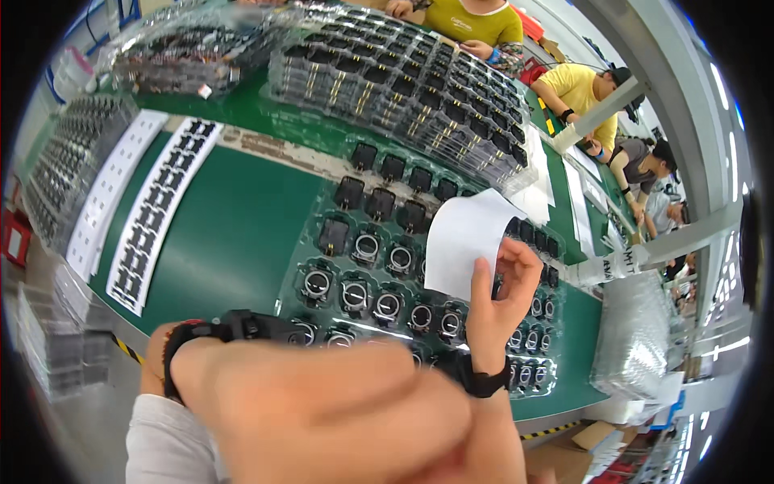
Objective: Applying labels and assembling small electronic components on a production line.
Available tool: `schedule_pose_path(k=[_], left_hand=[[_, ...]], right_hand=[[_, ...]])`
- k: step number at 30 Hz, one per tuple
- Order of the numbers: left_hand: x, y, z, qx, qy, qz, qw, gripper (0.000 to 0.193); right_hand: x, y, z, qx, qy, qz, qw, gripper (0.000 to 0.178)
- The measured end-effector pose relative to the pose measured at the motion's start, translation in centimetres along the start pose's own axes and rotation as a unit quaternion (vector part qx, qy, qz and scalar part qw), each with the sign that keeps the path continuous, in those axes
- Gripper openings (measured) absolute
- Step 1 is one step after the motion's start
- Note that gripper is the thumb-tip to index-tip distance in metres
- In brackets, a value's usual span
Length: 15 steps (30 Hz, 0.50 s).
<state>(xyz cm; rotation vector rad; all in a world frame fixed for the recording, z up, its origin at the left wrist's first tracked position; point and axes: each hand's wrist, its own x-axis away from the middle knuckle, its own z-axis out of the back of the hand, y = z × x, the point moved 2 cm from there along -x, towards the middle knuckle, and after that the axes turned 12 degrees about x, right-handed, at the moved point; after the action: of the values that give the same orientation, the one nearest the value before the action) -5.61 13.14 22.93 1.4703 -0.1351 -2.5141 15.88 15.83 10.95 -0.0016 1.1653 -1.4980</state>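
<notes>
Here, the right hand holds one white paper sheet. The left hand, grip unclear, partly blocks one clear plastic tray.

Green table, grey floor — strip lights

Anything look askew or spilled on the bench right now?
Nothing visibly spilled or damaged. Only the white sheet in the right hand stands out: it curves instead of lying flat, hiding part of the tray.

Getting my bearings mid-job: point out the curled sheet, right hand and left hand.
Curled sheet (461,246): head view, middle of its white face.
Right hand (496,313): head view, below the thumb.
Left hand (330,407): head view, its blurred middle.
</notes>
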Motion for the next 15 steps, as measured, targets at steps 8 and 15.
schedule_pose_path(k=[8,15], left_hand=[[0.5,-0.1,1.0,0.122,0.038,0.090,0.988,0.016],[-0.8,0.0,2.2,0.178,0.014,0.150,0.972,0.025]], right_hand=[[-0.1,1.3,-0.4,-0.058,-0.007,-0.039,0.998,0.038],[-0.3,1.4,0.4,-0.072,0.026,-0.036,0.996,0.039]])
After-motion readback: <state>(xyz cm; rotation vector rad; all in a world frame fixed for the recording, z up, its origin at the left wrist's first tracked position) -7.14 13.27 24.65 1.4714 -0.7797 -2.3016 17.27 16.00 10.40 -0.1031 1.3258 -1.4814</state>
